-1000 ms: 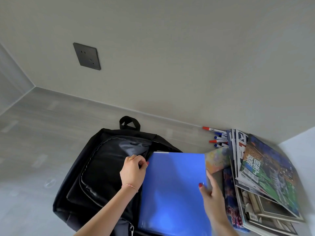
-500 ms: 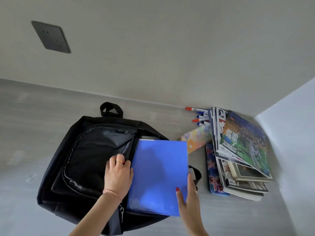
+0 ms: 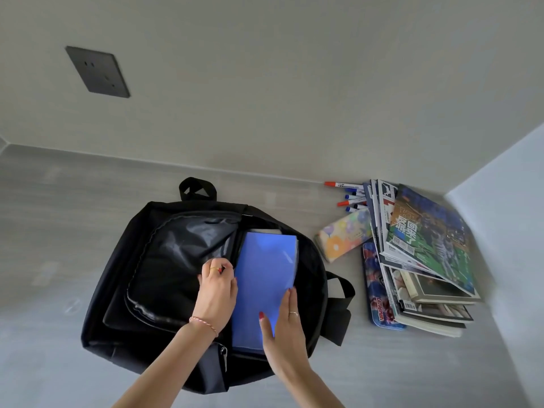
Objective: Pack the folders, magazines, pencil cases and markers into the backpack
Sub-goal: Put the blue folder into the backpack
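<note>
blue plastic, the folder (image 3: 266,287) lies partly inside the open backpack (image 3: 164,278), which rests flat on the grey floor (image 3: 59,201) with its top loop at 12 o'clock. the left hand (image 3: 216,293) pinches the edge of the bag's front panel at the zip line, fingers curled, holding the mouth apart at the folder's 9 o'clock side. the right hand (image 3: 287,325) lies with fingers straight and together on the folder's near corner, at about 5 o'clock of it, pressing rather than gripping. a grey edge shows just past the folder's far end, perhaps something already in the bag; i cannot tell what. to do this step well, i judge the left hand should keep the panel lifted high so the folder's long edge does not catch the zip, while the right hand slides the folder toward 12 o'clock, flat and square to the opening, until its near edge clears the rim. a skewed push could bend the corner or jam it on the lining. waiting at 3 o'clock of the bag: the magazines (image 3: 426,254) in 1 stack, 2 pencil cases (image 3: 343,235) touching it, and the markers (image 3: 348,195) by the wall.
</note>
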